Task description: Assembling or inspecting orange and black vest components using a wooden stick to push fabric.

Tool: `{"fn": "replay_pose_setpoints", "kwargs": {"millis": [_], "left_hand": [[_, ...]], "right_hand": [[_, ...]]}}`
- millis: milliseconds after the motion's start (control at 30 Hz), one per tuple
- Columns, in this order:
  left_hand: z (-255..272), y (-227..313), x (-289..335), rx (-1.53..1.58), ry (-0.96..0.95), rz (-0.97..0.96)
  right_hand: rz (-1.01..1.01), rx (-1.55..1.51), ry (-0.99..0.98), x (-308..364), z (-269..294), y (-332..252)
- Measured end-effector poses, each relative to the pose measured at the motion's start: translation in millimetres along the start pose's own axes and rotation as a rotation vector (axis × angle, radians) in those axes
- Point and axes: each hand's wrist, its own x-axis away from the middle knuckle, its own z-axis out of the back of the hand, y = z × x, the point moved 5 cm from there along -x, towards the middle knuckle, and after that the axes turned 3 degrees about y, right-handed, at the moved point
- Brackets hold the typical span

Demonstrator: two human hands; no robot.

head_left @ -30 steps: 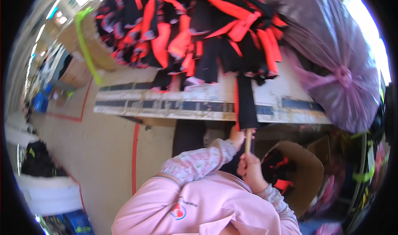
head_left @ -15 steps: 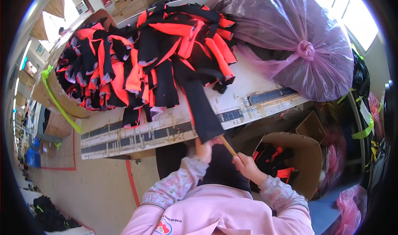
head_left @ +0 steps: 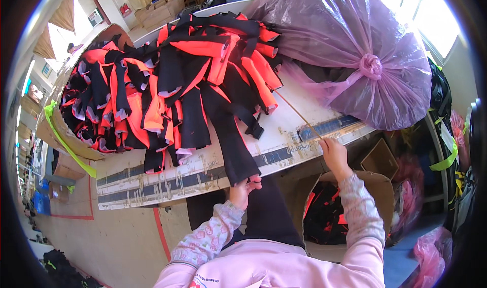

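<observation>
My left hand (head_left: 242,190) has its grip pinched shut on the bottom end of a long black fabric sleeve piece (head_left: 227,136) hanging off the white counter (head_left: 284,136) edge. Right hand (head_left: 334,153) is closed around a thin wooden stick (head_left: 299,116) that angles up toward the black-and-orange fabric pile (head_left: 167,80), beside a tied purple plastic bag (head_left: 355,49).

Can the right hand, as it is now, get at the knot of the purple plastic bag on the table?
Probably yes. The right hand holds a thin wooden stick at the table edge, and the bag's knot lies just beyond it with nothing between. The stick occupies the fingers, though.
</observation>
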Motion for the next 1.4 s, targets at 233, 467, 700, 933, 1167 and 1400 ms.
{"fn": "replay_pose_setpoints", "kwargs": {"millis": [233,467,700,933,1167,1400], "left_hand": [[8,-3,4,-0.047,-0.042,0.005],[8,-9,2,-0.078,-0.097,-0.027],[12,-6,3,-0.083,-0.118,-0.061],[9,-7,4,-0.064,-0.134,-0.027],[-3,10,9,-0.032,-0.013,0.072],[-26,41,18,0.026,0.02,0.17]], "right_hand": [[0.484,0.189,0.307,-160,-2,0],[-0.105,0.72,-0.211,-222,8,102],[0.144,0.857,-0.413,-203,-9,67],[0.237,0.468,0.215,-203,78,5],[-0.064,-0.946,0.237,-133,144,-89],[0.755,-0.436,0.123,21,165,-201]]}}
